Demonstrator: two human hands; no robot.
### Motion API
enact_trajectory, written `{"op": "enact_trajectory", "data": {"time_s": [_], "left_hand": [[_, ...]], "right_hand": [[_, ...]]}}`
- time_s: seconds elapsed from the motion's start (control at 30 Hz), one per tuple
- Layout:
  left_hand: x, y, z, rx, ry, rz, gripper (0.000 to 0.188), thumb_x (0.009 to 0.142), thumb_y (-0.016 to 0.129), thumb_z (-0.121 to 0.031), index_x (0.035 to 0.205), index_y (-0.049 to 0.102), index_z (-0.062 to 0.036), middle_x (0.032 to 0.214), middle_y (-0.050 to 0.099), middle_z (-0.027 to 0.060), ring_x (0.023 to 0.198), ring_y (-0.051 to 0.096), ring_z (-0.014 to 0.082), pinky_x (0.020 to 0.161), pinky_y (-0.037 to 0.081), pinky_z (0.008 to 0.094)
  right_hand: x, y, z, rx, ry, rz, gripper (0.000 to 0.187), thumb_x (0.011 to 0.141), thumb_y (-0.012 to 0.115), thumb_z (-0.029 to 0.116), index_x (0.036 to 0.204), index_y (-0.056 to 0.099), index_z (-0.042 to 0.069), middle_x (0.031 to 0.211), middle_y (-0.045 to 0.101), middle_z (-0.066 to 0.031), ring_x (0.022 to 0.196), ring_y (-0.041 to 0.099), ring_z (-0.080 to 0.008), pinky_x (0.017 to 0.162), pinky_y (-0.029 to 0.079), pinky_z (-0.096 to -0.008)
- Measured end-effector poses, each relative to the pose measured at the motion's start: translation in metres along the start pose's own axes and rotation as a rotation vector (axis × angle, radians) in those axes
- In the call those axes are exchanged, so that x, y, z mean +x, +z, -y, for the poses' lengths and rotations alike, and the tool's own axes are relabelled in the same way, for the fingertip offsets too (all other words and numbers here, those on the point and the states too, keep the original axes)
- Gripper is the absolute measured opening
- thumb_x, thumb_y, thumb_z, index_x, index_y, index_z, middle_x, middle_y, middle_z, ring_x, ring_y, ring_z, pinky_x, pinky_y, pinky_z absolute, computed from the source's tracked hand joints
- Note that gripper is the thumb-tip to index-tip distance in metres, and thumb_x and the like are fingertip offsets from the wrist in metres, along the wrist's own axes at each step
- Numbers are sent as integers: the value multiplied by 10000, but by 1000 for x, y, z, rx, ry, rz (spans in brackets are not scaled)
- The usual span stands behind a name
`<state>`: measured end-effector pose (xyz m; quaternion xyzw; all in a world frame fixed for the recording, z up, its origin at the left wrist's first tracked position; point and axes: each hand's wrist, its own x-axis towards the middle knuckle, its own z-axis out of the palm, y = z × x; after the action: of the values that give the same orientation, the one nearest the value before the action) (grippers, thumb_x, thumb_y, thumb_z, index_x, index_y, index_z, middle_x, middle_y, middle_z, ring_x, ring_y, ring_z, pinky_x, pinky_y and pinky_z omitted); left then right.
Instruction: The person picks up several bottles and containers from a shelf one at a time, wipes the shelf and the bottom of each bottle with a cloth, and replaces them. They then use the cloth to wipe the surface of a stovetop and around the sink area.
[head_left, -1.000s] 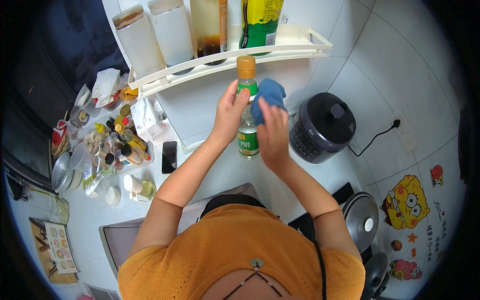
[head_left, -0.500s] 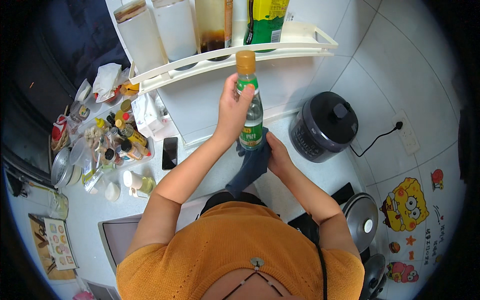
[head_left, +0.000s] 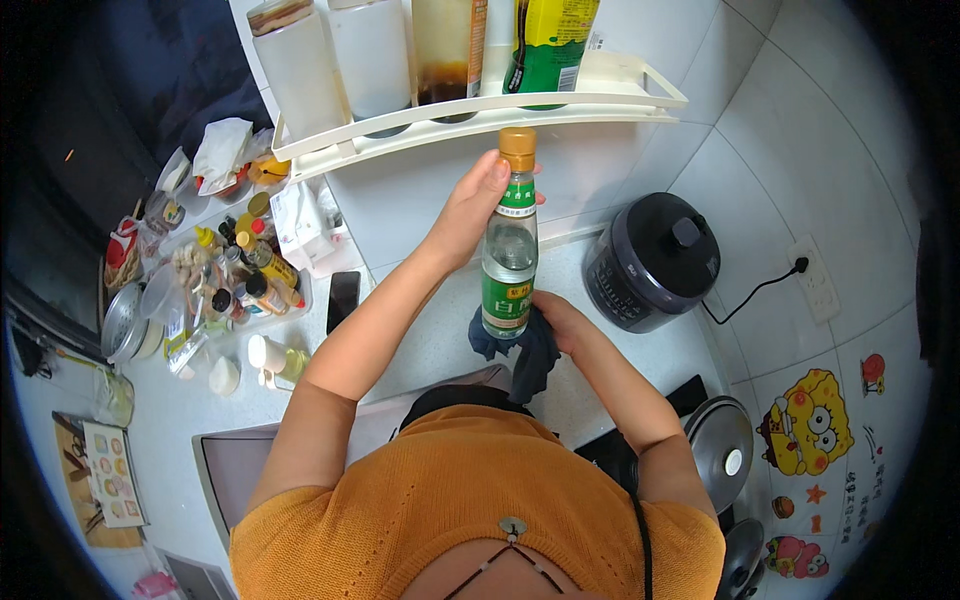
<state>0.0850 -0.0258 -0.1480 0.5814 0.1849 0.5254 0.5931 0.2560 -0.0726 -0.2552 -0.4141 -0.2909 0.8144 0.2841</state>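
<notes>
A clear glass vinegar bottle [head_left: 511,248] with a gold cap and green labels stands upright in the air in front of me, just below the wall shelf. My left hand [head_left: 466,207] is wrapped round its neck, under the cap. Against the base of the bottle, my right hand [head_left: 560,321] holds a dark blue cloth [head_left: 536,368], which bunches under the glass and hangs down. The bottle partly hides the fingers of my right hand.
A white wall shelf [head_left: 640,103] carries jars and a green-yellow package [head_left: 552,60]. A dark electric cooker [head_left: 652,262] stands right, plugged into a wall socket [head_left: 815,280]. Leftward are a phone [head_left: 343,302], a tray of small bottles [head_left: 262,285] and a sink [head_left: 235,470]. A lidded pan [head_left: 722,450] is lower right.
The bottle has come slightly lower and its label now faces me more. My left fingers have shifted round its neck. The cloth has moved from the bottle's lower side to beneath its base.
</notes>
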Motion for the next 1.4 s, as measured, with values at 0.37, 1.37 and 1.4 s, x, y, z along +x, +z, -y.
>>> {"op": "enact_trajectory", "data": {"time_s": [0.37, 1.37, 1.4], "left_hand": [[2, -4, -1, -94, 132, -146, 437, 926, 459, -394, 1176, 468, -36, 982, 578, 65, 892, 565, 143, 822, 443, 274], [-1, 29, -7, -38, 273, -261, 380, 945, 443, -344, 1146, 478, -24, 988, 581, 79, 875, 558, 130, 796, 445, 256], [1, 30, -11, -31, 276, -247, 377, 947, 440, -340, 1150, 479, -24, 986, 578, 75, 878, 552, 126, 798, 442, 251]], "right_hand": [[-4, -2, 0, -472, -507, -266, 317, 935, 454, 140, 1207, 514, -11, 1100, 592, -69, 1017, 535, -127, 881, 412, -246], [-23, -21, -14, 50, -302, -55, 349, 951, 389, 180, 1237, 466, -4, 1126, 587, -76, 972, 587, -154, 863, 472, -300], [-29, -24, -11, 7, -301, -114, 323, 955, 398, 202, 1158, 545, -3, 1079, 601, -49, 917, 596, -144, 836, 469, -278]]}}
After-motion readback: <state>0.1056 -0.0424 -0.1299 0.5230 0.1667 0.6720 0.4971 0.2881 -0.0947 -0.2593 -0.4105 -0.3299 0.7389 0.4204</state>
